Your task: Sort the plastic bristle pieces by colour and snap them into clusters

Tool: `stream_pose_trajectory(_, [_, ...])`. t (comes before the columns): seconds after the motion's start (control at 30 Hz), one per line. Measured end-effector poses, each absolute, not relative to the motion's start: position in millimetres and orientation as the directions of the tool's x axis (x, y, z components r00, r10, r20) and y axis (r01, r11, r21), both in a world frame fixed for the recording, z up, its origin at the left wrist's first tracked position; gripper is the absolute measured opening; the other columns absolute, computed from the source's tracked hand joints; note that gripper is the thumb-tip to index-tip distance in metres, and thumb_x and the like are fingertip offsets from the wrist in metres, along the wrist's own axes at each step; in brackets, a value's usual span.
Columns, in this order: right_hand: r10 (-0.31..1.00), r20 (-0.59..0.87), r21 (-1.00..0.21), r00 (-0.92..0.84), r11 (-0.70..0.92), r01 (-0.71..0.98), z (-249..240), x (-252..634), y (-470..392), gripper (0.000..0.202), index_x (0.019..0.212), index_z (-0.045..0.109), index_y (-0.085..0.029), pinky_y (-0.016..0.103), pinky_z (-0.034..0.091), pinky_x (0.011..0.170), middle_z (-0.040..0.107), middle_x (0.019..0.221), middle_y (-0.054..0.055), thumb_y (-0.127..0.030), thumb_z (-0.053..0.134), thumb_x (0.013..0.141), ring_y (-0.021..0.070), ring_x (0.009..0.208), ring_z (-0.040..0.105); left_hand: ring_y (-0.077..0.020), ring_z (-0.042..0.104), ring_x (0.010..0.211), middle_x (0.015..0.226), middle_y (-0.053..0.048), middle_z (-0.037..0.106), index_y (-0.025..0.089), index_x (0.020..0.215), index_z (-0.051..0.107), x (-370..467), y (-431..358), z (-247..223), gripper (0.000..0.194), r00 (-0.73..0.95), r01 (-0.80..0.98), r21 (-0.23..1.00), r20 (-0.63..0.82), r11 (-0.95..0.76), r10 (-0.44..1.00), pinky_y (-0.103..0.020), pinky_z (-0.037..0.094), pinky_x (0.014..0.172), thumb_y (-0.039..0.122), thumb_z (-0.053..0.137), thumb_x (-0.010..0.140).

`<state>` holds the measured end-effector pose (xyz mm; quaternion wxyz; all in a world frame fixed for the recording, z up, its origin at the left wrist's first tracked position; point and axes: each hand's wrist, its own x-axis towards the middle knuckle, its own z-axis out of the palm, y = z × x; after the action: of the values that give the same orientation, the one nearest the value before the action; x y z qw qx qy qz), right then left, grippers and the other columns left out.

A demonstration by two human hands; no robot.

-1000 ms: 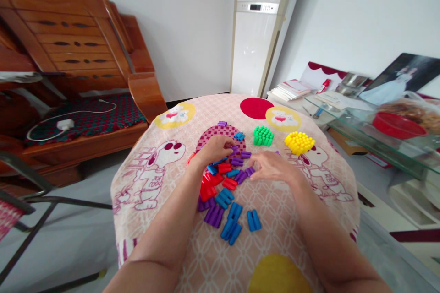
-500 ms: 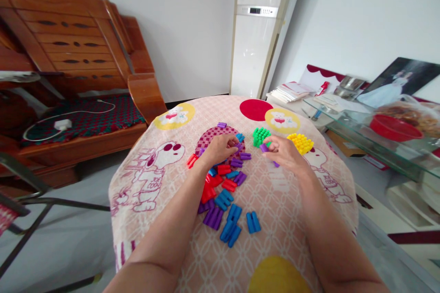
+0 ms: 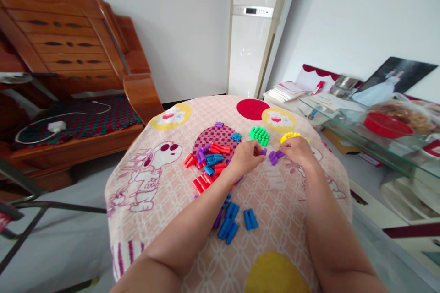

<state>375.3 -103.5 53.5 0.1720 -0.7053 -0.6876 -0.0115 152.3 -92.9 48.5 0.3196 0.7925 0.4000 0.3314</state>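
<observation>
My left hand [image 3: 247, 158] reaches across the table's middle, fingers pinched on a small purple toy block [image 3: 263, 151] shaped like joined tubes. My right hand [image 3: 297, 150] is closed at its fingertips on another purple toy block [image 3: 280, 154], right beside purple blocks [image 3: 273, 159] on the cloth. Beyond the left hand stands a tight group of green blocks [image 3: 260, 136]. A yellow group [image 3: 292, 136] is partly covered by my right hand. Loose red blocks [image 3: 202, 182] and blue blocks [image 3: 214, 159] lie piled left of my left hand, some hidden by the forearm.
A patterned cloth [image 3: 165, 238] covers the round table. More blue blocks [image 3: 228, 226] lie nearer me. At the right, a glass shelf [image 3: 347, 121] holds a red bowl [image 3: 388, 124]. A wooden bench [image 3: 68, 50] stands at the left.
My left hand has moved right from the mixed pile with a purple block. My right hand has shifted slightly right, beside the purple blocks. The view has turned slightly.
</observation>
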Motion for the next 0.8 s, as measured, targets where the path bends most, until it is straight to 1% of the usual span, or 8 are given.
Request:
stream_pose_trajectory(0.07, [0.973, 0.225, -0.186, 0.044, -0.001, 0.983, 51, 371, -101, 0.022, 0.068, 0.077, -0.017, 0.027, 0.037, 0.061, 0.072, 0.069, 0.008, -0.019, 0.056, 0.077, 0.0181, 0.067, 0.062, -0.0139, 0.061, 0.066, 0.073, -0.002, 0.068, 0.017, 0.076, 0.061, 161, -94, 42, 0.011, 0.468, 0.462, 0.752, 0.244, -0.471, 0.849, -0.026, 0.044, 0.063, 0.021, 0.070, 0.072])
stream_pose_trajectory(0.13, [0.979, 0.202, -0.178, 0.015, 0.022, 0.984, 49, 367, -100, 0.024, 0.073, 0.078, -0.018, 0.026, 0.037, 0.063, 0.074, 0.073, 0.008, -0.018, 0.055, 0.078, 0.0178, 0.071, 0.063, -0.0139, 0.060, 0.066, 0.075, -0.002, 0.067, 0.017, 0.076, 0.060, 166, -92, 35, 0.012, 0.464, 0.494, 0.741, 0.219, -0.456, 0.858, -0.026, 0.043, 0.063, 0.022, 0.071, 0.073])
stream_pose_trajectory(0.2, [0.982, 0.186, -0.176, -0.023, 0.056, 0.983, 48, 366, -98, 0.025, 0.072, 0.077, -0.018, 0.026, 0.036, 0.062, 0.073, 0.073, 0.007, -0.020, 0.054, 0.080, 0.0170, 0.070, 0.062, -0.0136, 0.060, 0.066, 0.075, -0.002, 0.067, 0.017, 0.076, 0.059, 169, -89, 28, 0.012, 0.459, 0.510, 0.736, 0.206, -0.446, 0.864, -0.026, 0.042, 0.063, 0.022, 0.071, 0.073])
stream_pose_trajectory(0.3, [0.985, 0.169, -0.177, -0.045, 0.075, 0.981, 46, 365, -96, 0.030, 0.065, 0.073, -0.016, 0.026, 0.034, 0.059, 0.070, 0.066, 0.007, -0.025, 0.052, 0.086, 0.0159, 0.064, 0.059, -0.0133, 0.059, 0.066, 0.074, -0.001, 0.065, 0.017, 0.075, 0.058, 172, -84, 20, 0.014, 0.463, 0.507, 0.739, 0.200, -0.443, 0.863, -0.025, 0.041, 0.062, 0.022, 0.071, 0.073])
stream_pose_trajectory(0.37, [0.987, 0.161, -0.221, -0.018, 0.054, 0.974, 44, 366, -95, 0.035, 0.063, 0.070, -0.015, 0.026, 0.034, 0.058, 0.067, 0.062, 0.006, -0.027, 0.050, 0.089, 0.0154, 0.061, 0.057, -0.0135, 0.058, 0.065, 0.072, 0.000, 0.064, 0.017, 0.073, 0.057, 176, -81, 15, 0.015, 0.471, 0.498, 0.746, 0.196, -0.443, 0.860, -0.026, 0.041, 0.062, 0.022, 0.072, 0.072])
stream_pose_trajectory(0.57, [0.989, 0.120, -0.425, 0.081, -0.022, 0.905, 28, 369, -89, 0.041, 0.062, 0.065, -0.016, 0.023, 0.038, 0.057, 0.060, 0.051, 0.002, -0.030, 0.044, 0.094, 0.0139, 0.055, 0.057, -0.0130, 0.053, 0.064, 0.068, 0.001, 0.059, 0.017, 0.071, 0.056, 191, -75, 5, 0.017, 0.488, 0.476, 0.732, 0.241, -0.488, 0.839, -0.027, 0.037, 0.061, 0.020, 0.073, 0.070])
stream_pose_trajectory(0.7, [0.992, 0.044, -0.502, 0.117, -0.079, 0.861, 22, 370, -85, 0.042, 0.064, 0.064, -0.015, 0.022, 0.039, 0.055, 0.056, 0.047, 0.000, -0.033, 0.043, 0.095, 0.0129, 0.052, 0.057, -0.0124, 0.051, 0.064, 0.067, 0.002, 0.057, 0.016, 0.073, 0.057, 196, -75, 6, 0.018, 0.489, 0.482, 0.730, 0.233, -0.484, 0.840, -0.026, 0.035, 0.060, 0.020, 0.074, 0.070])
stream_pose_trajectory(0.8, [0.989, -0.010, -0.546, 0.145, -0.127, 0.828, 22, 370, -85, 0.040, 0.066, 0.064, -0.015, 0.021, 0.040, 0.053, 0.056, 0.046, -0.001, -0.036, 0.045, 0.094, 0.0129, 0.049, 0.056, -0.0122, 0.050, 0.064, 0.067, 0.002, 0.057, 0.015, 0.074, 0.058, 199, -77, 8, 0.019, 0.496, 0.497, 0.724, 0.215, -0.478, 0.841, -0.026, 0.035, 0.061, 0.021, 0.075, 0.070])
